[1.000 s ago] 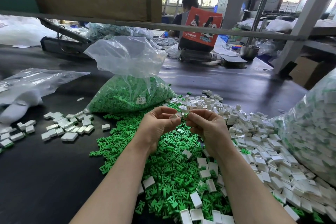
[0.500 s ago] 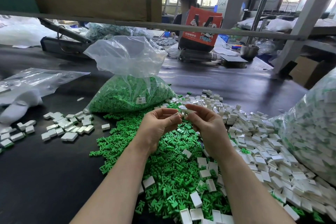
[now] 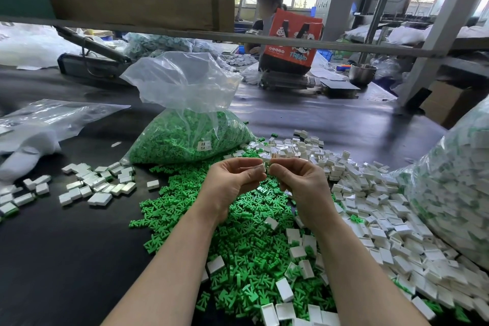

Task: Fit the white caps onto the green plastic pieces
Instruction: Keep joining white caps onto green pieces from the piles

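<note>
White, small rectangular plastic cap is pinched in the left hand, and the right hand, half a second ago apart, now pinches against it above the green plastic pieces, so fitting seems underway.

Your two bare forearms rise from the bottom edge and converge toward the middle, held up off the desk. Your left hand and right hand meet fingertip to fingertip, palms turned toward you. Fingers on both hands curl in, pinching something small and pale between thumb and forefinger.
</note>
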The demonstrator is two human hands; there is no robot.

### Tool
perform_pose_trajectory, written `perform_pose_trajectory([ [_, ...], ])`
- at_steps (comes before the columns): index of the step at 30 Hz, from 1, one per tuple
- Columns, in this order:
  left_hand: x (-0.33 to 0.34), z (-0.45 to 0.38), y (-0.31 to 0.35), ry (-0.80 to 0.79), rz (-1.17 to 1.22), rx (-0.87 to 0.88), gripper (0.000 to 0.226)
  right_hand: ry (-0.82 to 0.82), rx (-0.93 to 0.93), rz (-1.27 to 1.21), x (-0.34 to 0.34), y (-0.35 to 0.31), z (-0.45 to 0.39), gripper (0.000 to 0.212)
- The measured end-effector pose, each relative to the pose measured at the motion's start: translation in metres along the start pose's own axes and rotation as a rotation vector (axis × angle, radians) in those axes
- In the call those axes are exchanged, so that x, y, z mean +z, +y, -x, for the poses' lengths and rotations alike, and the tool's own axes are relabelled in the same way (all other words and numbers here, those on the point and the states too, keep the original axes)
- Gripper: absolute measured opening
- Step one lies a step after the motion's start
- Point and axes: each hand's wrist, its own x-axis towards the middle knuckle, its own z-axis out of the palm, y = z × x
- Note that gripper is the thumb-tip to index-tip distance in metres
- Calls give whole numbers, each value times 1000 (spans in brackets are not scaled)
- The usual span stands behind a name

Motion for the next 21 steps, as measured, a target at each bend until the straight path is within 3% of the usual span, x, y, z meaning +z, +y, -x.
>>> perform_pose_trajectory([
  [16,0,4,5,36,-312,181,14,-44,17,191,2,-2,2,2],
  [21,1,5,5,23,-407,210,14,-85,4,252,1,-4,3,11],
])
